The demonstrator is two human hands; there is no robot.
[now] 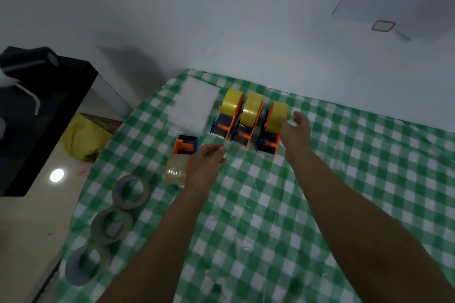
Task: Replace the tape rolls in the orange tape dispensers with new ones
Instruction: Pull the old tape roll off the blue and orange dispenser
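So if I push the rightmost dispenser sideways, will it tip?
It may tip: the rightmost dispenser stands on a narrow base with a big yellow roll up high. Its neighbour stands close, so it would likely lean there.

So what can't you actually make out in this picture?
Head view only:
1. The left hand: seen from its back, so whether its fingers pinch anything is hidden.
2. The right hand: motion blur; contact with the nearest yellow roll is unclear.
3. The lying dispenser: partly covered by the left hand.
4. The black table: cut off by the left edge.
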